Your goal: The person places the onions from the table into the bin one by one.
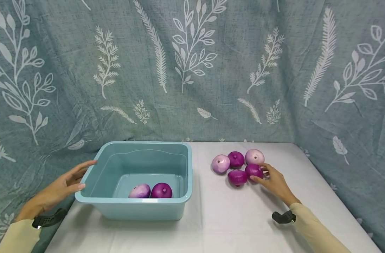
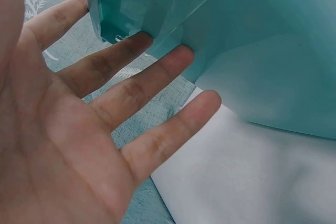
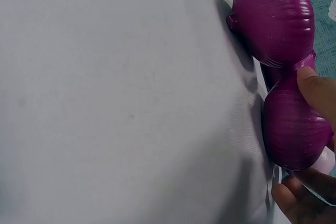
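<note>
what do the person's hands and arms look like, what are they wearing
Both the left hand and right hand are bare, without gloves. The arms wear long, plain, pale cream-beige sleeves, left sleeve and right sleeve. A black band shows at each wrist: left band, right band.

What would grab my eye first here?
Probably the big blue-green tub, left of centre in the head view, with two bulbs inside and the left hand touching it. To its right, five more bulbs, three deep purple and two pale, cluster on the white cloth; the right hand grips a purple one.
</note>
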`<state>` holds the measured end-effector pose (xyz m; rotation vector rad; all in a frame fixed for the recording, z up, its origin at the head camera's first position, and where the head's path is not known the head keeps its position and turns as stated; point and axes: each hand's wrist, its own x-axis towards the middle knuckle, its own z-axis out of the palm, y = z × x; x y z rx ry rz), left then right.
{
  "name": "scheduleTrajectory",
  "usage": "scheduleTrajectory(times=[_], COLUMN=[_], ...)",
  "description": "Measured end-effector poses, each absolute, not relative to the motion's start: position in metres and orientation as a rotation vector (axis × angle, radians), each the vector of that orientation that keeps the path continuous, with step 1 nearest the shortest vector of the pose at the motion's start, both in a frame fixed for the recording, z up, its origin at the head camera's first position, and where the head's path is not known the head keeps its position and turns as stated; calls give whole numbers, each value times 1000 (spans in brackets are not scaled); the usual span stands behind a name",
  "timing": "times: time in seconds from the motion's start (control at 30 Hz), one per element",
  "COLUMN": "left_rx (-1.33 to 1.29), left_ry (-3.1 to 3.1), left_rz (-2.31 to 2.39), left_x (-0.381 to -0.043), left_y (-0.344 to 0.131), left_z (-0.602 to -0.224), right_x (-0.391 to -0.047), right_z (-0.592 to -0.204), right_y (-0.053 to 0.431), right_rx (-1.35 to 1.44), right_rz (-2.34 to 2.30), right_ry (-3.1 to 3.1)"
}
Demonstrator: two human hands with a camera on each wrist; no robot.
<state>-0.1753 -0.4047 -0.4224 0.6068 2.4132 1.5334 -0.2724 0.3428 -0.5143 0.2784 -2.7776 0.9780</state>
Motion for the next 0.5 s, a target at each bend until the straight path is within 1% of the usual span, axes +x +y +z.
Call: scheduleTrajectory(times=[0.17,0.5], left_rx=[581,609], left_ry=[2422,2411], left_rz=[1537,1524], left_x=[-173,-176], left_y=[-403,-405], left_z=[-422,-422], right_x=[-272,-273], right_z=[-517,-517], right_y=[344,345], right_rx=[265,275], right_rz=[1012,983], right_ry=[-2793,-2801])
